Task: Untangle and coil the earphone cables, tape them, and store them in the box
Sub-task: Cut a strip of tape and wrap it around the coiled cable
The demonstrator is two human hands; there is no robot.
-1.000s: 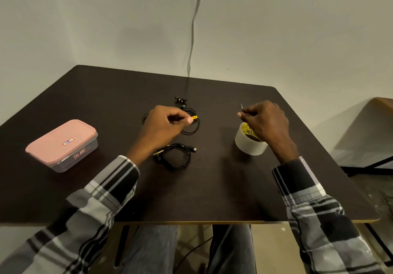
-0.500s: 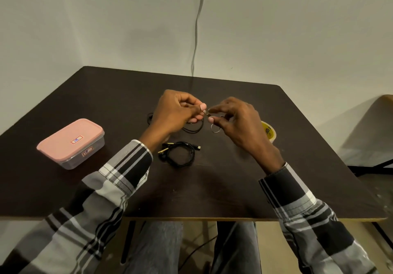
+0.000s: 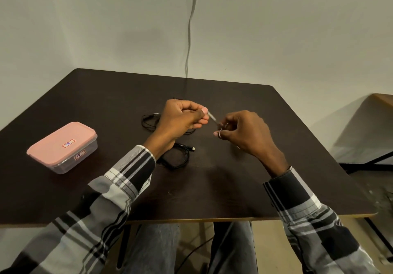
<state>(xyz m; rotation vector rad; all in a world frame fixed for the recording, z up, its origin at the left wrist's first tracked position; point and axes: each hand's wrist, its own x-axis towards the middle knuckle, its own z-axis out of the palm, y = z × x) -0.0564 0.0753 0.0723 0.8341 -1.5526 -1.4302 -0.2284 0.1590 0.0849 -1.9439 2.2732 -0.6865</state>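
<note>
Hands [image 3: 212, 123] pinched on tape strip [image 3: 211, 117]

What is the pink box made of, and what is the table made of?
The box looks like plastic: a smooth, matte pink lid over a see-through, cloudy bottom. The table looks like wood board with a dark brown, slightly shiny coat; its front edge shows a paler, wood-coloured strip. I cannot be sure from looks alone.

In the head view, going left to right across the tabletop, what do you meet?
Pink-lidded box → far coiled cable → left hand → strip of tape stretched between the hands → right hand. The nearer coiled cable lies partly under the left wrist, so I leave it out.
</note>
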